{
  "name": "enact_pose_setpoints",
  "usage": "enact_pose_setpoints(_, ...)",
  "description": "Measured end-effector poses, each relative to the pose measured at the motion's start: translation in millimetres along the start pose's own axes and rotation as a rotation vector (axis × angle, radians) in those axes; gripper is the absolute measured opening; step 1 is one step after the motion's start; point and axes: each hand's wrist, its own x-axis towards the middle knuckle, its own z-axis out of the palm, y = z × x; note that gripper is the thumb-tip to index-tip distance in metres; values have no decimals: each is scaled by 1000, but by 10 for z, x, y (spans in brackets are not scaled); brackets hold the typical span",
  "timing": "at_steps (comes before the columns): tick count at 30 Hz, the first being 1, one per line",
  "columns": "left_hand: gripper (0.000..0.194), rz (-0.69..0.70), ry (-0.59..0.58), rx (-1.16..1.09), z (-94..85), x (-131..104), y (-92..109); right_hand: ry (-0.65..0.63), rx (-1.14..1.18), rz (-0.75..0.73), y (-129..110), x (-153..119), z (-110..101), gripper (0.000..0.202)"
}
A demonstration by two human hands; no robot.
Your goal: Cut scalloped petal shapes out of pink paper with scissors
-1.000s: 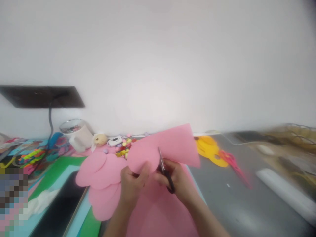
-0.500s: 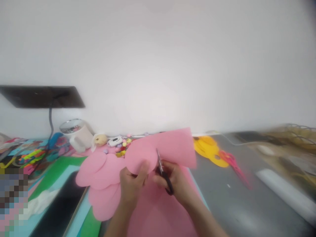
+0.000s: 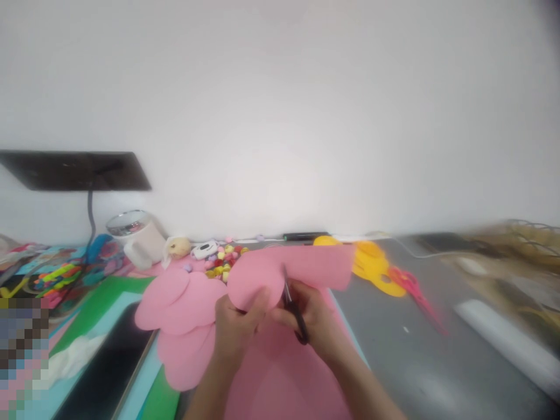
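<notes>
Pink material, one sheet (image 3: pixel 317 265) with a rounded end, is clamped between the thumb and fingers of the left hand (image 3: pixel 236 326). Just beside that pinch, the right hand (image 3: pixel 310 318) has its fingers closed around the black handles of a pair of scissors (image 3: pixel 300 326), whose blades point up and away at the sheet, right of the rounded end. Overlapping pink rounded pieces (image 3: pixel 177 309) lie left of the left hand's grip; beyond them stands a white mug (image 3: pixel 144 245). Yellow pieces (image 3: pixel 371 262) and pink scissors (image 3: pixel 409 283) lie to the right, beyond the right hand's grip.
</notes>
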Motion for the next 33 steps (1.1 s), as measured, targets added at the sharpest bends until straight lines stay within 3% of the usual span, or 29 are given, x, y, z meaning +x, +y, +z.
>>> enact_pose_setpoints(33,51,71,-40,-6,-33,14,-31,13,-52,31,-19,-8,7,29)
